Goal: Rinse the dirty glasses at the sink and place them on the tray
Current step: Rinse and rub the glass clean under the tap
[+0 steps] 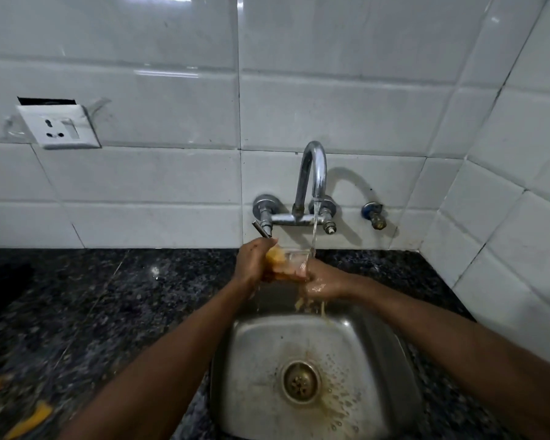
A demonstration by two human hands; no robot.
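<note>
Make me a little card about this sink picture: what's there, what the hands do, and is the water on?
place: sink set in a dark counter
tap: on
water: falls onto the glass
glass: held over the sink, under the tap
grips: left hand and right hand both hold the glass
mess: brownish splashes round the drain
wall: white tiles, a socket

1. The left forearm [172, 344] is bare from the wrist to the lower frame edge.
2. The right forearm [442, 338] is bare too.
3. The right hand [323, 282] glistens wet, and the left hand [251, 262] is bare.
</note>
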